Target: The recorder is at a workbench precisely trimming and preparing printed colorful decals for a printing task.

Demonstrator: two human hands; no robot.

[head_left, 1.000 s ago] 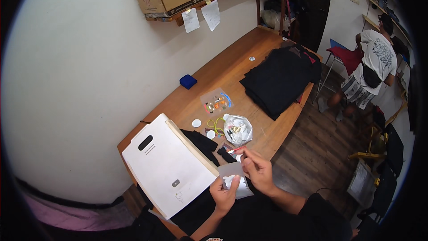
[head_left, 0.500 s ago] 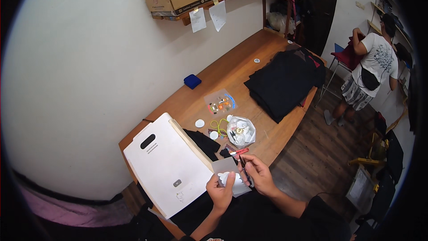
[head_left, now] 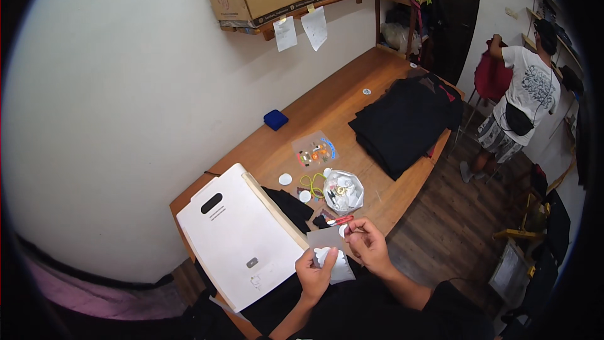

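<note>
My left hand (head_left: 314, 272) holds a grey sheet (head_left: 327, 242) with small white pieces on it, near the front edge of the wooden table (head_left: 333, 110). My right hand (head_left: 368, 245) is closed on a thin metal tool, apparently tweezers (head_left: 356, 232), with its tip at the sheet's upper right corner. A small red-handled tool (head_left: 340, 220) lies on the table just beyond my fingers. A crumpled clear plastic bag (head_left: 343, 191) with small parts sits a little farther out.
A large white flat machine (head_left: 238, 233) lies left of my hands with black cloth (head_left: 289, 204) beside it. A pile of black garments (head_left: 406, 119), a transparent sticker sheet (head_left: 314, 150), white round discs (head_left: 285, 179) and a blue box (head_left: 275, 119) are on the table. Another person (head_left: 519, 97) stands at the far right.
My right hand moved from the red-handled tool down to the sheet's corner with the tweezers. The person at the far right stood up and turned toward the shelves.
</note>
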